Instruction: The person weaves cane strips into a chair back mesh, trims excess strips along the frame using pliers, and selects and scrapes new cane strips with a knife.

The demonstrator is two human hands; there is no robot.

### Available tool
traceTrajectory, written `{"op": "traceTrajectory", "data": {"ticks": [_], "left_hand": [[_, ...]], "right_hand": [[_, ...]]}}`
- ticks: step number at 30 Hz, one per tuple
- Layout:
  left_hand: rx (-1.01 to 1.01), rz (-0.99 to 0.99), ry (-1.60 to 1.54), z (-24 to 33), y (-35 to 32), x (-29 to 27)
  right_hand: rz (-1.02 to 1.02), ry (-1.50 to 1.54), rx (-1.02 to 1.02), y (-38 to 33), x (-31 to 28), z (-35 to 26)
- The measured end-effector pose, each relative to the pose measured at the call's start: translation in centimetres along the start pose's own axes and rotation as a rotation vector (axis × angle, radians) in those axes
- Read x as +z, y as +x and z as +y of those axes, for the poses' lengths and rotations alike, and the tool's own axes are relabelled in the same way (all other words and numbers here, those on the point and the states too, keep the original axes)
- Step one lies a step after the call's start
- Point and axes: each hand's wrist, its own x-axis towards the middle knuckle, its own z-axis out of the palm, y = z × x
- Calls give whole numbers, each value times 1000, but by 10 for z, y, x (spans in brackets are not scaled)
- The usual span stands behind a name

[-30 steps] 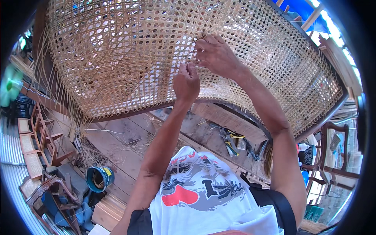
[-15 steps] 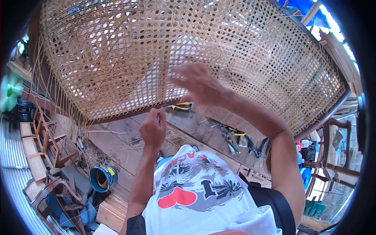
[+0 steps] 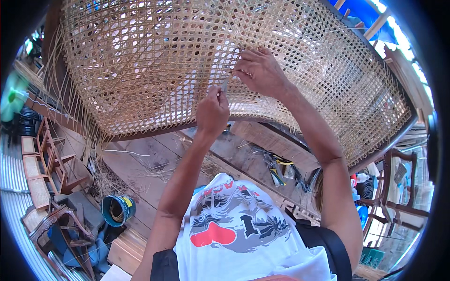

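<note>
A large panel of woven cane (image 3: 154, 70) in a dark wooden frame fills the upper view, with open octagonal holes and loose strands at its left edge. My left hand (image 3: 213, 112) is closed in front of the panel's lower middle. From its fingertips sticks up a small thin greyish piece (image 3: 224, 86), whose kind I cannot make out. Just right of it and higher, my right hand (image 3: 263, 75) rests against the weave with fingers bent and drawn together. Whatever lies between those fingers is too small to tell.
Pliers and other hand tools (image 3: 281, 171) lie on the plank floor below the panel. A teal bucket (image 3: 118, 210) stands at lower left beside cane scraps (image 3: 112, 180). Wooden chair frames (image 3: 51, 159) are stacked at left; another chair (image 3: 398, 187) stands at right.
My left hand has risen from the frame's lower rail to the weave, shifting right. My right hand has moved up and right, and its fingers now touch the cane.
</note>
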Motion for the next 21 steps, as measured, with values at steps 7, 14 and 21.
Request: {"op": "traceTrajectory", "data": {"ticks": [7, 14, 21], "left_hand": [[-96, -75, -122, -14, 23, 16], [-197, -67, -271, 16, 34, 29], [-327, 66, -527, 5, 33, 42]], "right_hand": [[30, -24, 59, -4, -9, -1], [-46, -91, 31, 8, -4, 9], [-28, -113, -29, 1, 22, 4]]}}
